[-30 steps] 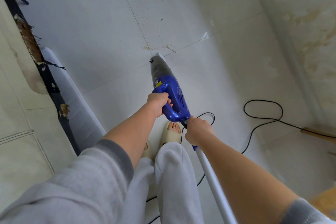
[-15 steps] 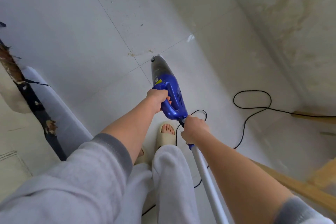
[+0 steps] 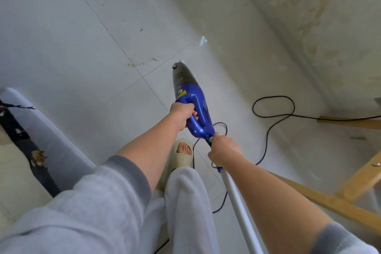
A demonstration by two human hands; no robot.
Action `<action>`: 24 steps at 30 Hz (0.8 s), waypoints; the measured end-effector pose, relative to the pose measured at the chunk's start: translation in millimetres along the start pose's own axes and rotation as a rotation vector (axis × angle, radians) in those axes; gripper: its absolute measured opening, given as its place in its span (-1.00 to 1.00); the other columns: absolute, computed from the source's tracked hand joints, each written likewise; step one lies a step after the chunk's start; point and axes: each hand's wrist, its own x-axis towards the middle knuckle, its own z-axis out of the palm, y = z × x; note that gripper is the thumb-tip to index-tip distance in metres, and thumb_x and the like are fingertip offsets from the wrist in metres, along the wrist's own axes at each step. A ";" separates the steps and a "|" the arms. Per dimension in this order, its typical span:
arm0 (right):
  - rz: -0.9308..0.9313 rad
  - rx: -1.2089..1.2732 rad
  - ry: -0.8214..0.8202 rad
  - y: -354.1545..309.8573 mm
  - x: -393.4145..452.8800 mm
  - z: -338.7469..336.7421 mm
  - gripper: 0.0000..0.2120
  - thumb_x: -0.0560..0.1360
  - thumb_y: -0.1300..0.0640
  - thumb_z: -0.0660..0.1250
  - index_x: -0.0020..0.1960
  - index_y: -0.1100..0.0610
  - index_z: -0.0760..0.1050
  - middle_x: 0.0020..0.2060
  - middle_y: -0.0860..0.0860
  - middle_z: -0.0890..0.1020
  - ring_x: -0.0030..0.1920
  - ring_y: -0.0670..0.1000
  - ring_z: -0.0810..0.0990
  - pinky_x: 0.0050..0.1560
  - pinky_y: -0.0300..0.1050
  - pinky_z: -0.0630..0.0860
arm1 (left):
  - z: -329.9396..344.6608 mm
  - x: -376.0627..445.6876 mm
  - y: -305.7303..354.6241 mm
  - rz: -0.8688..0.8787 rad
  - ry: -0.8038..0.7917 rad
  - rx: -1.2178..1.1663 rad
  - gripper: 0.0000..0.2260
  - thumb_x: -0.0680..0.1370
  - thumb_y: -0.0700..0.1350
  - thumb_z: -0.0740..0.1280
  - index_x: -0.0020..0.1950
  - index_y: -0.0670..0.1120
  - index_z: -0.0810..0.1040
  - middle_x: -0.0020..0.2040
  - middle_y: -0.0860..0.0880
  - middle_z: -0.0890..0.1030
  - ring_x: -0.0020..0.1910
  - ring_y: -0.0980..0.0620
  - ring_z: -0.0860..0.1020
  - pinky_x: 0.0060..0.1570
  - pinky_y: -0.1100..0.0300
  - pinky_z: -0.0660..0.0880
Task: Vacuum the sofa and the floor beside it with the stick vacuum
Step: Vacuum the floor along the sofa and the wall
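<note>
Our left hand [image 3: 182, 114] grips the glossy blue stick vacuum [image 3: 196, 109] by its looped handle. Our right hand [image 3: 223, 150] clasps its smooth white tube [image 3: 240, 206] above pale tiled floor [image 3: 82, 47].

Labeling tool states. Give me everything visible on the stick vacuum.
The stick vacuum has a glossy blue plastic body with a loop handle, a dark translucent front section and a small yellow sticker. A white tube runs back toward the person. It points away and down at the tiled floor; its nozzle end is hidden. The left hand grips the handle, the right hand grips the tube joint.
</note>
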 end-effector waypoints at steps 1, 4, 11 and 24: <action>-0.008 -0.005 0.000 -3.1 2.7 -3.0 -0.73 0.53 0.25 0.19 0.22 0.18 0.36 -0.16 0.02 0.44 -0.17 0.05 0.46 -0.21 -0.13 0.41 | -2.9 2.1 3.2 -0.001 0.009 -0.003 -0.71 0.56 -0.29 0.22 0.28 -0.24 0.47 -0.29 -0.06 0.51 -0.36 0.05 0.50 -0.38 0.20 0.47; -0.031 -0.002 -0.007 -15.2 14.3 -11.2 -0.72 0.52 0.25 0.19 0.23 0.18 0.35 -0.14 0.03 0.45 -0.15 0.06 0.46 -0.20 -0.12 0.41 | -12.0 11.8 16.9 0.011 0.043 -0.002 -0.71 0.56 -0.29 0.21 0.28 -0.25 0.47 -0.31 -0.05 0.50 -0.38 0.06 0.49 -0.40 0.21 0.46; -0.036 0.029 -0.010 -20.0 30.0 -24.5 -0.71 0.53 0.26 0.20 0.24 0.22 0.32 -0.01 0.09 0.52 0.09 0.11 0.55 -0.15 -0.13 0.40 | -7.0 19.3 44.3 0.021 0.049 0.033 -0.71 0.56 -0.31 0.20 0.27 -0.27 0.47 -0.32 -0.06 0.49 -0.39 0.07 0.48 -0.46 0.25 0.45; 0.037 0.021 0.066 16.9 53.9 -69.2 -0.71 0.49 0.28 0.22 0.20 0.20 0.35 -0.14 0.04 0.43 -0.15 0.07 0.44 -0.20 -0.12 0.39 | 46.9 28.7 84.6 0.065 -0.047 0.071 -0.86 0.56 -0.29 0.20 0.09 -0.20 0.48 -0.30 -0.05 0.49 -0.35 0.07 0.49 -0.35 0.22 0.49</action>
